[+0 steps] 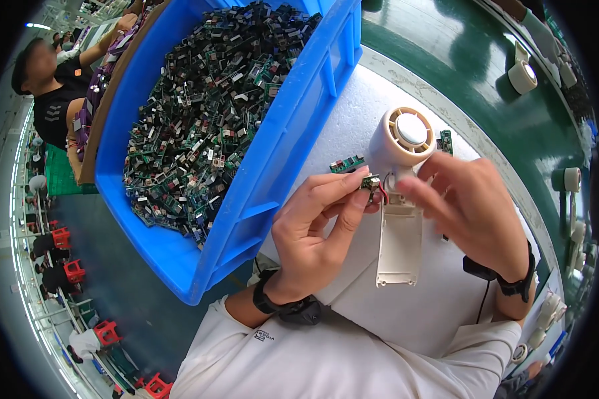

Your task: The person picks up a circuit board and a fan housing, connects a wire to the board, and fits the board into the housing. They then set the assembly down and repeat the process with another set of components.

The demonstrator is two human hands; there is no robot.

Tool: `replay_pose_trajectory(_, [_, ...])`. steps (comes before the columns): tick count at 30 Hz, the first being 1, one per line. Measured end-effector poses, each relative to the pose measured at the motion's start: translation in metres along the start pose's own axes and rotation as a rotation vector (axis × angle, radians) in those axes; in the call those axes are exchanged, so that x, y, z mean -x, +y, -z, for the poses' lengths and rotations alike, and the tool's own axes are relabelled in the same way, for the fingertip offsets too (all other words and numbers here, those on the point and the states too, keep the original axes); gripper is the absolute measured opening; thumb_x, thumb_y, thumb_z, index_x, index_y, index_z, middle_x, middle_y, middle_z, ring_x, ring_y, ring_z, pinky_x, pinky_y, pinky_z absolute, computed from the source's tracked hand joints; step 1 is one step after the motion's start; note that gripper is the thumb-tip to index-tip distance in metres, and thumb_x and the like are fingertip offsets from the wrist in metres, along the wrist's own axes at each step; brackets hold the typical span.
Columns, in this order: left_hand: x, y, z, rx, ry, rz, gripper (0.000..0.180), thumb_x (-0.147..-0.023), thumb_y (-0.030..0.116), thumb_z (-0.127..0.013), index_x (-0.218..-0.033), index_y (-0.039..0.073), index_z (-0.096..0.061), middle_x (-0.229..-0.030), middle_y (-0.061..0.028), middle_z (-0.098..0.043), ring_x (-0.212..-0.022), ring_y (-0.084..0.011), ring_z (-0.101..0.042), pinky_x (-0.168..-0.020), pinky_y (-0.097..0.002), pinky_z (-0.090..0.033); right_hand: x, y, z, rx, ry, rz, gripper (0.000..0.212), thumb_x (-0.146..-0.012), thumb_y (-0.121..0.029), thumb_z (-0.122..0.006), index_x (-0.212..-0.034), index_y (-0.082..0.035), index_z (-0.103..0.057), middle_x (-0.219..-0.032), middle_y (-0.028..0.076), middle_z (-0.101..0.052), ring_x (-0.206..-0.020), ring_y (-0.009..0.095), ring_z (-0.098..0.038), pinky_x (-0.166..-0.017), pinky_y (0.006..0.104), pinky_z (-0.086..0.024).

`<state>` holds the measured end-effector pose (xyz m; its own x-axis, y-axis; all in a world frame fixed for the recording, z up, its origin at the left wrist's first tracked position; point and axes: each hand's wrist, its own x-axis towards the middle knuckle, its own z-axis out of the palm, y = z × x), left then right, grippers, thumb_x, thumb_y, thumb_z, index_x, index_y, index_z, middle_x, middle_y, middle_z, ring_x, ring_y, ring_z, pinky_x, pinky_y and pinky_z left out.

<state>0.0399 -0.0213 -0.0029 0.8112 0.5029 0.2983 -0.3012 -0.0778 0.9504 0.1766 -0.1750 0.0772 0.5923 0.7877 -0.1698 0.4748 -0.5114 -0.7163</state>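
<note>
My left hand [323,229] pinches a small green circuit board [371,181] between thumb and fingertips. A red wire [384,193] runs from this board toward the neck of a cream handheld fan [406,136]. The fan lies with its round grille up and its hollow handle shell [399,246] pointing toward me. Right of the neck is my right hand [469,209], slightly blurred, its thumb and index finger apart and nothing visible between them. Whether its thumb touches the fan cannot be made out. One loose circuit board [347,164] rests beyond my left fingertips, another [446,141] right of the fan head.
A large blue bin [273,179] heaped with small circuit boards [206,113] stands at the left. White foam [343,123] covers my work surface. Beyond it runs a green surface [439,40] with another cream fan [522,76]. A co-worker [53,100] is at the far left.
</note>
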Motion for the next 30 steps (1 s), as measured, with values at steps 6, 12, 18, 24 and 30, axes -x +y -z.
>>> replay_pose_trajectory(6, [0.000,0.003,0.002,0.082,-0.048,0.066,0.028,-0.095,-0.006,-0.064,-0.123,-0.003,-0.067,-0.115,-0.0117,-0.066,-0.096,-0.0179,-0.071,-0.083,-0.0279,-0.062,-0.008,-0.012,0.005,-0.565,-0.221,-0.258,0.032,-0.102,-0.026,-0.063,-0.111,0.004,-0.064,-0.069,0.004,-0.065,-0.047,0.009,-0.057,-0.043,0.0241,-0.042])
replay_pose_trajectory(12, [-0.001,0.001,0.002,0.185,-0.018,0.123,0.025,-0.096,-0.006,-0.064,-0.121,-0.004,-0.067,-0.114,-0.0117,-0.065,-0.096,-0.0181,-0.071,-0.084,-0.0290,-0.062,-0.007,-0.007,-0.002,-0.623,-0.216,-0.236,0.034,-0.104,-0.028,-0.060,-0.119,0.003,-0.060,-0.070,0.002,-0.064,-0.047,0.005,-0.054,-0.040,0.0226,-0.040])
replay_pose_trajectory(18, [-0.001,0.001,0.001,0.174,-0.015,0.100,0.025,-0.096,-0.006,-0.063,-0.120,-0.005,-0.066,-0.112,-0.0114,-0.065,-0.097,-0.0192,-0.071,-0.085,-0.0306,-0.063,-0.007,-0.003,-0.007,-0.643,-0.203,-0.208,0.033,-0.105,-0.028,-0.059,-0.118,0.002,-0.059,-0.073,0.002,-0.065,-0.048,0.005,-0.054,-0.040,0.0222,-0.040])
replay_pose_trajectory(24, [-0.001,0.002,0.000,0.153,-0.017,0.092,0.026,-0.096,-0.007,-0.063,-0.121,-0.005,-0.066,-0.113,-0.0115,-0.065,-0.099,-0.0197,-0.071,-0.086,-0.0314,-0.063,-0.006,0.001,-0.008,-0.645,-0.157,-0.172,0.033,-0.106,-0.028,-0.057,-0.119,0.001,-0.057,-0.077,0.003,-0.066,-0.050,0.005,-0.056,-0.040,0.0220,-0.042])
replay_pose_trajectory(30, [-0.002,0.001,0.002,0.188,-0.012,0.100,0.025,-0.096,-0.007,-0.063,-0.121,-0.005,-0.066,-0.114,-0.0114,-0.065,-0.099,-0.0198,-0.071,-0.086,-0.0314,-0.063,-0.008,-0.002,-0.004,-0.606,-0.203,-0.216,0.035,-0.107,-0.025,-0.054,-0.126,0.004,-0.057,-0.105,0.003,-0.067,-0.096,0.006,-0.059,-0.085,0.0237,-0.047])
